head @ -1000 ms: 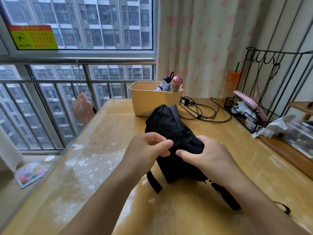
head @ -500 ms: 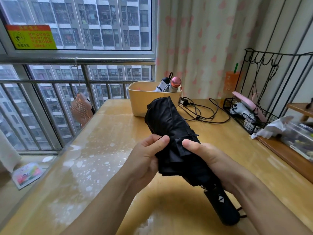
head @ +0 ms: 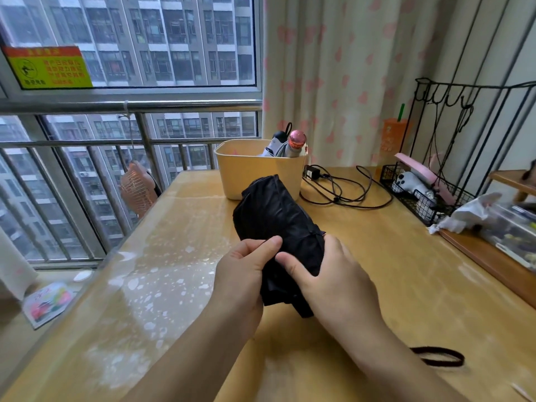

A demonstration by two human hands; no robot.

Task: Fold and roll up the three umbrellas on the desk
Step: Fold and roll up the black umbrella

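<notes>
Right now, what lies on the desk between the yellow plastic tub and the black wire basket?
A loose coil of black cable with a small charger plug, seen in the head view.

I cannot see the handle of the black umbrella [head: 278, 224]: the right hand [head: 336, 282] and forearm [head: 385, 352] cover it, leaving only a strap loop [head: 438, 356] showing. The bin [head: 255, 172] hides most of its contents; the window sticker [head: 48, 68] is unreadable.

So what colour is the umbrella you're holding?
Black all over. The head view shows the umbrella between the left hand and right hand.
</notes>
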